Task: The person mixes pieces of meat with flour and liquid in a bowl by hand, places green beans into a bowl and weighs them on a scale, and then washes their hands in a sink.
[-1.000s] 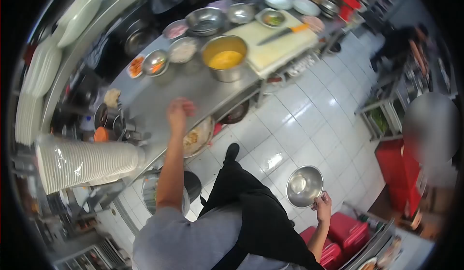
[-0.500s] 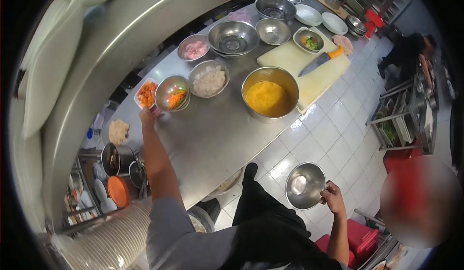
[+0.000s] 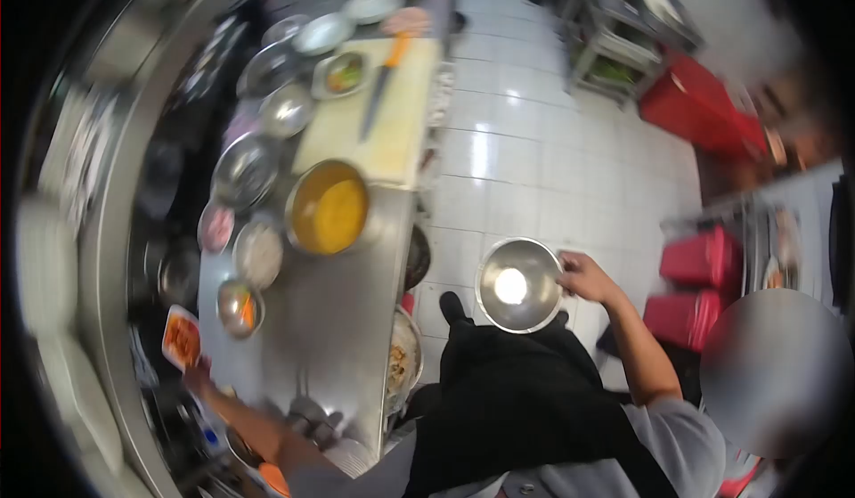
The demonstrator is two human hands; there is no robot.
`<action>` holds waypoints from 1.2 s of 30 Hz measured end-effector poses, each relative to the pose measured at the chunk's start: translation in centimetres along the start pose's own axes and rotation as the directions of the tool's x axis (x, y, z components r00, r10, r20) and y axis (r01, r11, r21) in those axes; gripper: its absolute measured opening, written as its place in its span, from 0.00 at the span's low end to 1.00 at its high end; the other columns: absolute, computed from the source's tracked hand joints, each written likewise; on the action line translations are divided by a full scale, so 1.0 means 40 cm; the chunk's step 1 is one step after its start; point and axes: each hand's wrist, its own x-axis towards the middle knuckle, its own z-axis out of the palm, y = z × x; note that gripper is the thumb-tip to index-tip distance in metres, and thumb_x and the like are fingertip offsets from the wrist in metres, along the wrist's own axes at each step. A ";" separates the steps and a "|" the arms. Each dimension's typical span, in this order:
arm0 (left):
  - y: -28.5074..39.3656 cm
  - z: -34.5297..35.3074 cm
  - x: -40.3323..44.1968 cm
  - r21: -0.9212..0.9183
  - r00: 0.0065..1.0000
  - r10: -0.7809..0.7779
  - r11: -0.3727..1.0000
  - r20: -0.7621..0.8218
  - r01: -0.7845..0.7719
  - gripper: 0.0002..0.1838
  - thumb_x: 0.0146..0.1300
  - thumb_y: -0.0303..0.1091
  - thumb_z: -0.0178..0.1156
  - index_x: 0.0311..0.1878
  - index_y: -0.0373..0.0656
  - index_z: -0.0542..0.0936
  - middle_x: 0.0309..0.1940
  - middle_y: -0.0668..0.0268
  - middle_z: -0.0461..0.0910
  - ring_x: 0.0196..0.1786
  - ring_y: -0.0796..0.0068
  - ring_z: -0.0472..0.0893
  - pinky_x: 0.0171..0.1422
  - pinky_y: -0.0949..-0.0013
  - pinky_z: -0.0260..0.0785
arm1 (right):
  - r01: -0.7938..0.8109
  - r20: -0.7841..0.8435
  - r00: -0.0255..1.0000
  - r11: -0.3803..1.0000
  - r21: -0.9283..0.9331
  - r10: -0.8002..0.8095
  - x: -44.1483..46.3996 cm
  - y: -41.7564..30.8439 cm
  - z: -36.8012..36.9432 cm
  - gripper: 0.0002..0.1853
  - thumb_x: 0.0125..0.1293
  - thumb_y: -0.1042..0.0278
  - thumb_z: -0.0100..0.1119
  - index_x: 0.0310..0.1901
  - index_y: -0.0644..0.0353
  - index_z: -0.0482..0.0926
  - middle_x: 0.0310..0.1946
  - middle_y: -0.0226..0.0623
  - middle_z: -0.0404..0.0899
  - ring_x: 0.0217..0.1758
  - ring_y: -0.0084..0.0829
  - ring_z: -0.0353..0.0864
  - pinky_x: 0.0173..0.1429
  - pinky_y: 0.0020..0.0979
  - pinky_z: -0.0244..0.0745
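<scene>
Out past the far-left edge of a smooth, brushed-steel counter (image 3: 329,320), the left hand (image 3: 198,373) pinched the near corner of a white dish (image 3: 168,339), a small, rounded rectangle with a pale, hard rim. Orange pieces (image 3: 185,338), moist and lumpy, filled it, just ahead of those fingers. The grip looked narrow, though blur hid each finger's exact place from me.

Over by the tiled floor side, the right hand (image 3: 583,275) held a steel bowl (image 3: 497,306) by its rim, fingers curled tight over the edge. The bowl was round, deep and polished, with a bright glare at its centre, and hung to the left of those fingers, above glossy white floor tiles (image 3: 485,142).

Close to the right of the left fingers, on the counter, sat a small metal bowl (image 3: 229,297) with bright orange strips. Beyond it stood a bowl of pale, rough chunks (image 3: 258,256) and one of soft pink pieces (image 3: 217,227). Farther from both hands' fingers, a tall steel pot (image 3: 305,197) held thick yellow liquid, near a flat cream cutting board (image 3: 405,124) bearing an orange-handled knife (image 3: 378,93).
</scene>
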 end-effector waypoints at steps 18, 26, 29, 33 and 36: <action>1.959 0.390 -1.232 -0.822 0.165 0.860 0.510 0.483 -0.252 0.20 0.67 0.39 0.47 0.54 0.34 0.74 0.38 0.59 0.79 0.29 0.68 0.80 0.26 0.71 0.72 | 0.190 -0.658 0.746 0.916 0.354 0.100 -0.532 0.609 -0.346 0.15 0.56 0.65 0.59 0.25 0.62 0.63 0.20 0.34 0.69 0.22 0.25 0.74 0.27 0.30 0.70; 2.354 0.702 -2.370 -0.904 -0.623 0.684 0.416 0.379 -0.092 0.16 0.64 0.29 0.48 0.50 0.27 0.74 0.38 0.53 0.80 0.32 0.65 0.83 0.25 0.68 0.77 | 0.170 -0.869 0.245 0.864 0.474 0.429 -0.874 0.867 -0.255 0.14 0.55 0.63 0.59 0.35 0.66 0.72 0.25 0.42 0.74 0.24 0.33 0.79 0.30 0.34 0.75; 2.376 0.787 -2.776 -0.915 -0.808 0.528 0.401 0.263 -0.036 0.16 0.66 0.30 0.44 0.48 0.27 0.74 0.33 0.53 0.81 0.24 0.64 0.83 0.23 0.67 0.78 | 0.264 -0.837 0.030 0.803 0.534 0.547 -0.937 0.891 -0.191 0.11 0.55 0.66 0.59 0.32 0.65 0.72 0.21 0.36 0.72 0.21 0.26 0.77 0.25 0.31 0.72; 2.326 0.869 -3.281 -0.964 -0.875 0.462 0.265 0.146 -0.021 0.16 0.65 0.29 0.43 0.48 0.26 0.74 0.30 0.49 0.80 0.20 0.62 0.82 0.20 0.64 0.78 | 0.452 -0.653 -0.068 0.607 0.654 0.754 -0.971 0.899 -0.124 0.08 0.56 0.69 0.58 0.29 0.62 0.70 0.18 0.31 0.71 0.19 0.22 0.73 0.23 0.26 0.68; 2.271 0.750 -3.505 -0.858 -0.918 0.338 0.514 0.205 -0.003 0.14 0.65 0.26 0.43 0.47 0.24 0.71 0.27 0.47 0.79 0.19 0.58 0.82 0.18 0.62 0.78 | 0.547 -0.503 -0.156 0.498 0.672 0.850 -0.954 0.880 -0.107 0.07 0.57 0.72 0.56 0.27 0.58 0.68 0.17 0.30 0.71 0.18 0.21 0.72 0.22 0.24 0.66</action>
